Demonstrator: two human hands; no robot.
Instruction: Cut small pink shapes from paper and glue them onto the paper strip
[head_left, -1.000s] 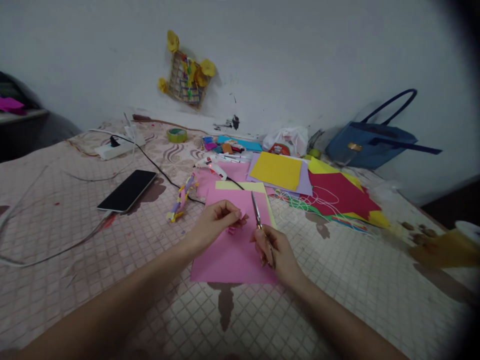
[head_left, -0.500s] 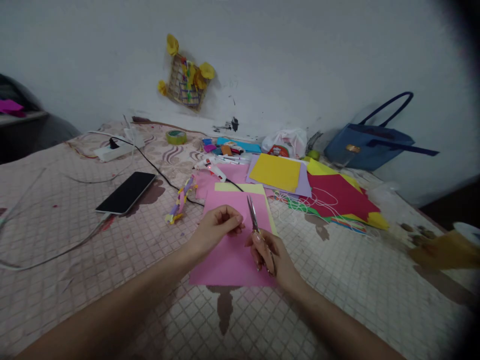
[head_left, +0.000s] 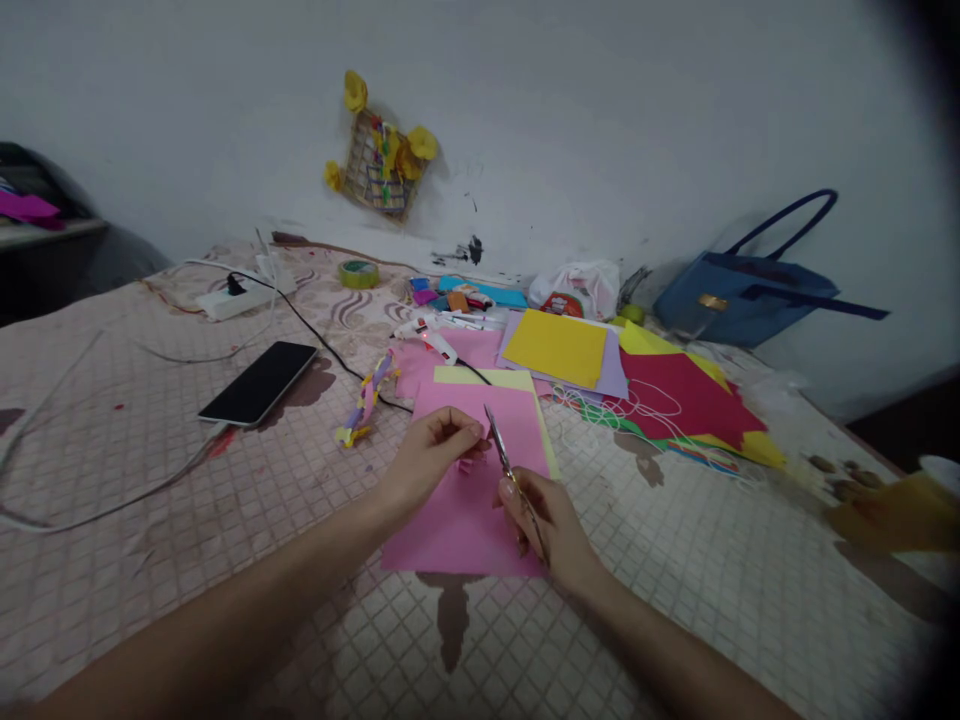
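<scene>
My left hand [head_left: 439, 445] is closed in a pinch above the pink sheet [head_left: 457, 540], with a small pink paper piece [head_left: 474, 460] at its fingertips. My right hand [head_left: 544, 515] holds metal scissors [head_left: 504, 455] by the handles, their blades pointing up and left beside the left fingertips. The blades look closed together. Under the pink sheet lies a pale yellow sheet [head_left: 517, 379], showing along its top and right edges.
A phone [head_left: 259, 383] with a cable lies at left. Behind the sheets are a glue gun [head_left: 439, 345], a paper braid [head_left: 367, 400] and green tape [head_left: 358, 274]. Yellow paper [head_left: 555, 346], red paper [head_left: 686, 400], white string [head_left: 645, 402] and a blue bag [head_left: 742, 295] stand right.
The scissors have tilted further left, their tips now nearer my left fingertips. My left hand has turned slightly, and more of the small pink piece shows below it. The view has shifted a little.
</scene>
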